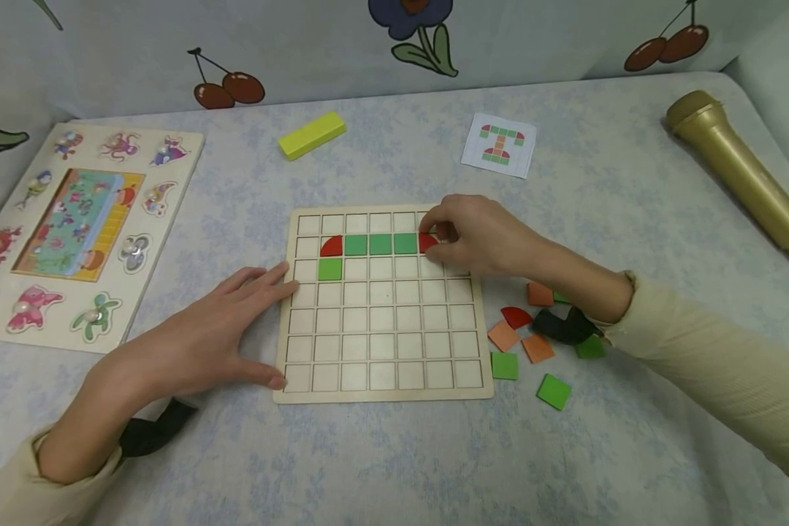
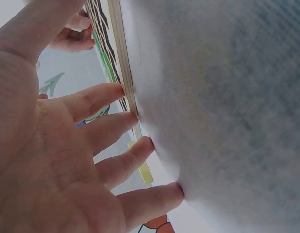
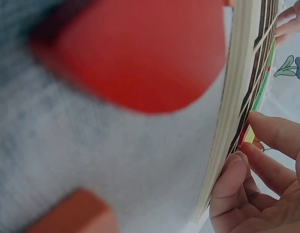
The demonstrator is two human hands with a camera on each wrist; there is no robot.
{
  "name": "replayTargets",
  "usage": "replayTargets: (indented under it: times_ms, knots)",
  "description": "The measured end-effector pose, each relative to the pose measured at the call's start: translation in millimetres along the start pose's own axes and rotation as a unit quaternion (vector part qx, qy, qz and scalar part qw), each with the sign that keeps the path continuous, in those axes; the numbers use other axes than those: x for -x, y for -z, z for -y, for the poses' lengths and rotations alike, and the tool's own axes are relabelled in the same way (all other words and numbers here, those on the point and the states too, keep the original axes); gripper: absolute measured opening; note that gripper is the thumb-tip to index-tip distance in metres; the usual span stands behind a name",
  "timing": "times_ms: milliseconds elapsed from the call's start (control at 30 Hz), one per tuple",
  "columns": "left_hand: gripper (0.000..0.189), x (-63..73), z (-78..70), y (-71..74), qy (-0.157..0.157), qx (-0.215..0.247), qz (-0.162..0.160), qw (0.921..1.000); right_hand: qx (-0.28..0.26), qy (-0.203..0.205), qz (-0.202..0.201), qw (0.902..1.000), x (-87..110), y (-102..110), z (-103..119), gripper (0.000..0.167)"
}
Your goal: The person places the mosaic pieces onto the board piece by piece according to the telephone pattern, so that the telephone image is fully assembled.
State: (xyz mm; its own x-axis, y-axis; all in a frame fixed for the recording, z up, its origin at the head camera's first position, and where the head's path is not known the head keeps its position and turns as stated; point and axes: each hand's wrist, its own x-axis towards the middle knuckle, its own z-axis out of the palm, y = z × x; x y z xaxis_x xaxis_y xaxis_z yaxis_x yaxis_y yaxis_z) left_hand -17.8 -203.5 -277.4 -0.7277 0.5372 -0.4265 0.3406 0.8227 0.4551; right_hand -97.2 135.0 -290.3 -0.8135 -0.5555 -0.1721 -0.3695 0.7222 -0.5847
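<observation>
A wooden grid board point(image 1: 384, 397) lies in the middle of the table. My right hand point(image 1: 483, 235) pinches a red quarter-circle tile point(image 1: 426, 242) between thumb and finger at the right end of the second row. Left of it in that row run several green square tiles point(image 1: 380, 245), then another red quarter-circle tile point(image 1: 332, 246) with a light green square point(image 1: 330, 269) directly below. My left hand point(image 1: 204, 336) is spread along the board's left side, thumb at the lower corner and fingertips at the edge. In the left wrist view its fingers point(image 2: 116, 127) are extended.
Loose orange, green and red tiles point(image 1: 554, 391) lie right of the board. A pattern card point(image 1: 500, 145) and a yellow block point(image 1: 312, 136) sit behind it. On the left is an animal puzzle board point(image 1: 171, 153); at far right, a gold microphone point(image 1: 739, 168).
</observation>
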Motion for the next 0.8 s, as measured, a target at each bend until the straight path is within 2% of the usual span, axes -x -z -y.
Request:
replayTargets:
  times_ms: [533,800]
  knots:
    - [0.111,-0.3,0.4,0.3,0.001,0.005,0.000,1.0000,-0.007,0.003,0.020,0.9998,3.2,3,2,0.027]
    - [0.110,0.1,0.6,0.2,-0.007,0.013,-0.001,0.9999,-0.032,0.000,-0.002,0.9995,24.0,10,-6,0.027]
